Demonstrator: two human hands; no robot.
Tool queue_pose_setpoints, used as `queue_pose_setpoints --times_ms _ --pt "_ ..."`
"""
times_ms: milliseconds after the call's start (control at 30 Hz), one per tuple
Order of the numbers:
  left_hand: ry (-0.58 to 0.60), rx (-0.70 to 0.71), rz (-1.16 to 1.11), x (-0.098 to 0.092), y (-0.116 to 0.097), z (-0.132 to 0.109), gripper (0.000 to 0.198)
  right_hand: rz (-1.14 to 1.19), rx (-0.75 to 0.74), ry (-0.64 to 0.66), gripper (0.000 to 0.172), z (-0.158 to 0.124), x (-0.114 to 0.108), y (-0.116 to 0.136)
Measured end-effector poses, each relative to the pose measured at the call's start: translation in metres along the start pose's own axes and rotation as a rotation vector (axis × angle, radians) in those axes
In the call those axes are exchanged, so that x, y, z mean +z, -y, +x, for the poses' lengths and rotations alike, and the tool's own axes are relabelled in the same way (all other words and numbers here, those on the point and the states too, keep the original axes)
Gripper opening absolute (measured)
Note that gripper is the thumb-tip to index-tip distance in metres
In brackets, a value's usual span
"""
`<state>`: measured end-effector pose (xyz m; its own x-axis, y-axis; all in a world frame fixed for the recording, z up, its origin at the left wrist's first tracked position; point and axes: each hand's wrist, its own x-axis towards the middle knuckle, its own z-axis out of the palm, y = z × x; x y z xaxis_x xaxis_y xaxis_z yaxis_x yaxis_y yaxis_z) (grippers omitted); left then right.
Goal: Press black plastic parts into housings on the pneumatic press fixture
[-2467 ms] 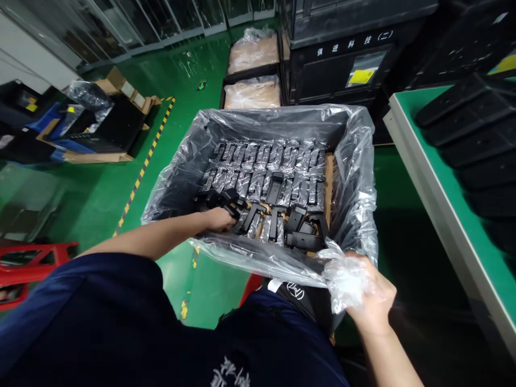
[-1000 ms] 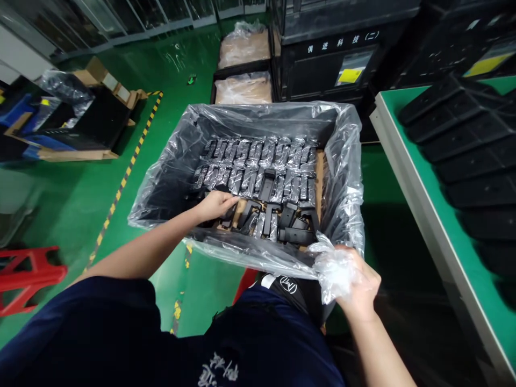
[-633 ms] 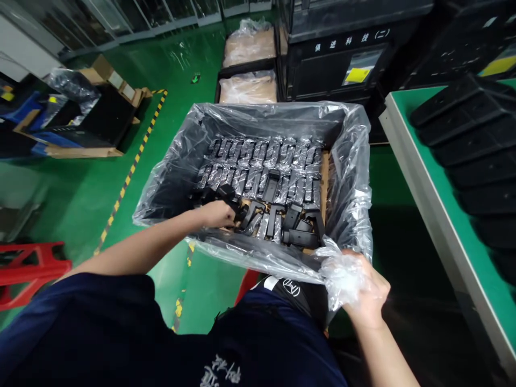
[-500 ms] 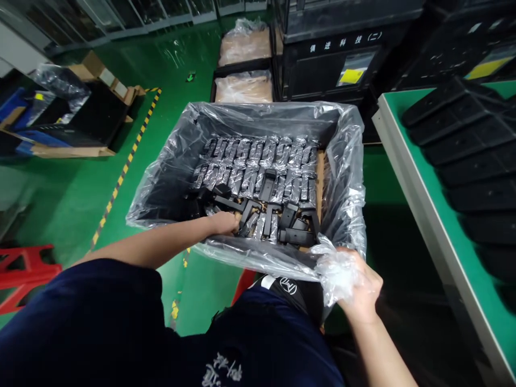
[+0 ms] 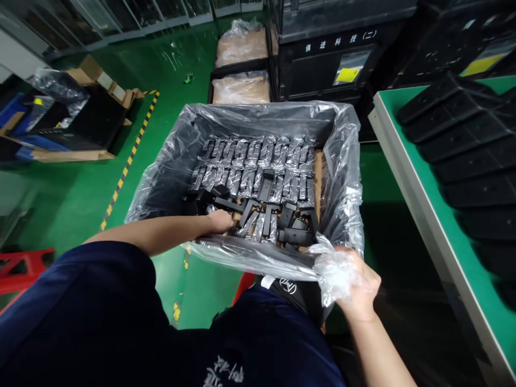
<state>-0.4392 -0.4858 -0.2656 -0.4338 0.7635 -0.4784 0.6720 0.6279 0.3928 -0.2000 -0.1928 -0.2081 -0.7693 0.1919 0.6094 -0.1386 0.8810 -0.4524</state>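
A large black crate (image 5: 161, 185) lined with a clear plastic bag (image 5: 345, 161) stands in front of me. Inside, black plastic parts (image 5: 252, 183) in clear wrap lie in rows. Several unwrapped black parts (image 5: 297, 235) are scattered over the near side. My left hand (image 5: 221, 221) reaches down into the crate beside these loose parts; its fingers are curled and mostly hidden, so what they touch cannot be made out. Over the near right corner, my right hand (image 5: 358, 285) is closed around a crumpled bunch of clear plastic (image 5: 334, 273).
To the right, a green-topped table (image 5: 431, 188) carries a row of black trays (image 5: 463, 140). Stacked black crates (image 5: 314, 64) stand behind. Two smaller boxes (image 5: 241, 86) with brown contents sit on the floor beyond. A red stool (image 5: 24, 269) is at the left.
My left hand has shifted slightly left and up within the crate. My right hand keeps its hold on the plastic, and the view has moved a little.
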Motion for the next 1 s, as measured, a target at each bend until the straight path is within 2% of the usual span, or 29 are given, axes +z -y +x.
queue_pose_setpoints --times_ms 100,333,433,533,667,733,800,933,1000 --pt "0.092 0.011 -0.091 -0.010 0.004 -0.006 0.031 -0.022 0.012 0.001 0.005 0.000 0.000 0.000" --pt "0.116 0.074 -0.258 -0.040 -0.013 -0.026 0.025 -0.004 0.028 0.005 0.007 0.002 -0.001 0.002" --pt "0.062 0.064 -0.296 -0.061 -0.021 -0.040 0.029 -0.007 0.041 -0.004 0.009 0.001 -0.001 0.002" --pt "-0.038 0.070 -0.293 -0.083 -0.030 -0.051 0.024 -0.002 0.030 0.010 0.009 0.000 0.000 0.000" --pt "-0.185 0.198 -0.378 -0.105 -0.051 -0.051 0.017 -0.003 0.018 0.010 0.007 -0.002 0.000 -0.001" --pt "-0.170 0.245 -0.390 -0.105 -0.063 -0.040 0.019 0.008 0.020 0.014 0.007 -0.003 0.000 -0.002" --pt "-0.115 0.245 -0.270 -0.097 -0.073 -0.020 0.020 0.034 0.024 0.017 0.008 -0.004 0.001 -0.003" --pt "-0.067 0.224 0.043 -0.062 -0.083 0.026 0.007 0.038 0.054 0.012 0.008 -0.005 0.002 -0.002" --pt "0.013 0.270 0.186 -0.044 -0.082 0.041 0.009 0.047 0.062 0.014 0.008 -0.004 0.001 -0.001"
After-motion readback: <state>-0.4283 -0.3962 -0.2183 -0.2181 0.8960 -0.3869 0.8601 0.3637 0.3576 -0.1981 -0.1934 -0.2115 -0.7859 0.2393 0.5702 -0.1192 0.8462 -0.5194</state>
